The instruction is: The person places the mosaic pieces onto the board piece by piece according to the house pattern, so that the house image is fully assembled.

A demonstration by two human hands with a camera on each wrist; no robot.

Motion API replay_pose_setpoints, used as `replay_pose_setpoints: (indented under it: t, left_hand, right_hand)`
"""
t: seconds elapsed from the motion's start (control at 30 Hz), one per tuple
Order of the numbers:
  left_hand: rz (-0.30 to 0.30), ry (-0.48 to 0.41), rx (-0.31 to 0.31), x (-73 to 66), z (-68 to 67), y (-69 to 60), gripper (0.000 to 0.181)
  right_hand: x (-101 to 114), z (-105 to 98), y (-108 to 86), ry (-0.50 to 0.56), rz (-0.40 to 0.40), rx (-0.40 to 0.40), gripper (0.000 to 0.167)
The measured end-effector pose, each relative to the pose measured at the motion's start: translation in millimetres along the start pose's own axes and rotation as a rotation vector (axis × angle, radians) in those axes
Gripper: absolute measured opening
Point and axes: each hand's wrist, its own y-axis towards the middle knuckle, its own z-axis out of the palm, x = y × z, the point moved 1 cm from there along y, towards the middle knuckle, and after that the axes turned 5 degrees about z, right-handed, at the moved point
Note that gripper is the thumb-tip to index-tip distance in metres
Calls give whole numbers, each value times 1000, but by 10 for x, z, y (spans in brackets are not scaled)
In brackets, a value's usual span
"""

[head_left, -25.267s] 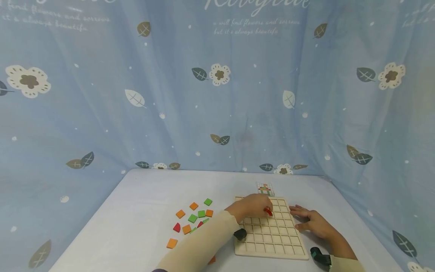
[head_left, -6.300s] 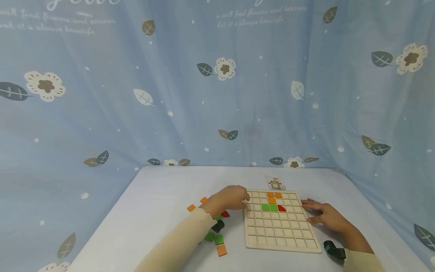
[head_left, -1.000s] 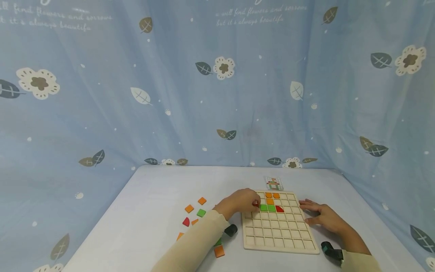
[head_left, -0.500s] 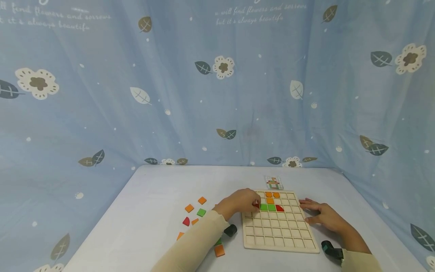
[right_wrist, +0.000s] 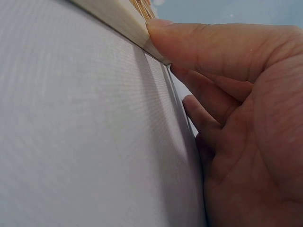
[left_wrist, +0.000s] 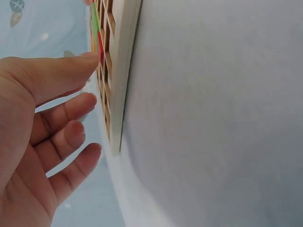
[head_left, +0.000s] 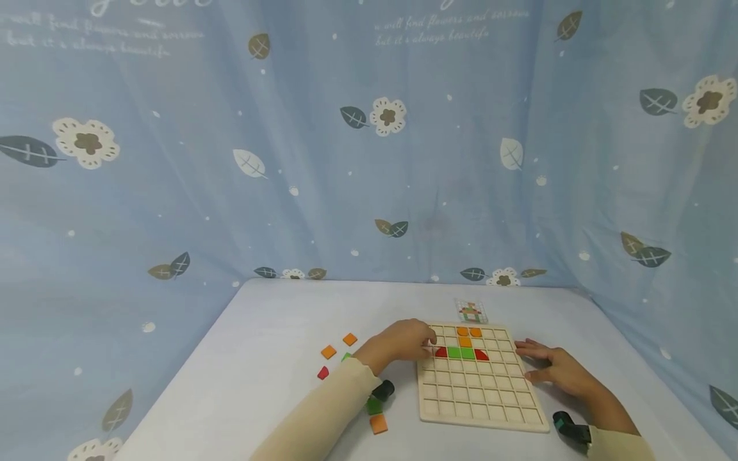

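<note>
A wooden grid board [head_left: 481, 398] lies on the table. In one of its rows a red quarter-round tile [head_left: 441, 352], two green square tiles [head_left: 460, 353] and another red quarter-round tile [head_left: 481, 355] sit side by side. Above them are an orange square tile [head_left: 464, 342] and two rounded orange tiles [head_left: 469, 332]. My left hand [head_left: 403, 340] hovers at the board's left edge, fingers loosely bent and holding nothing; its thumb is close to the left red tile. My right hand [head_left: 558, 370] rests at the right edge, its thumb [right_wrist: 189, 45] touching the board's side.
Loose tiles lie left of the board, among them orange squares [head_left: 328, 351], a red quarter-round [head_left: 323, 372] and a green square [head_left: 375, 405]; my left sleeve [head_left: 323, 410] hides part of that area. A small pattern card [head_left: 471, 311] lies behind the board.
Since half a second ago my left hand has let go of the red quarter-round tile and drawn slightly left. Over the longer span, the tiles have come onto the board; my right hand stays at its edge.
</note>
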Motion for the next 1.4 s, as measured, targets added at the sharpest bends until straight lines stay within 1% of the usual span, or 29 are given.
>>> replay_pose_setpoints:
  t: [0.13, 0.47, 0.67, 0.83, 1.03, 1.17, 1.4]
  left_hand:
    - [-24, 3, -4, 31, -30, -98, 19]
    - [-10, 26, -10, 98, -160, -341, 23]
    - [-21, 61, -1, 172, -243, -480, 25]
    - [-29, 64, -1, 231, -282, -596, 27]
    - [-47, 57, -1, 295, -294, -708, 26]
    - [-63, 58, 5, 340, -278, -776, 25]
    - [-85, 61, -9, 412, -245, -910, 22]
  right_hand:
    - [-7, 6, 3, -12, 10, -1, 68]
    - [-8, -4, 7, 16, 15, 10, 67]
    - [-20, -5, 11, 12, 13, 13, 68]
    - [-14, -14, 13, -7, 9, 10, 68]
    - [9, -22, -3, -1, 25, 14, 68]
    - [10, -26, 0, 1, 26, 19, 68]
    - [-12, -19, 20, -11, 22, 18, 68]
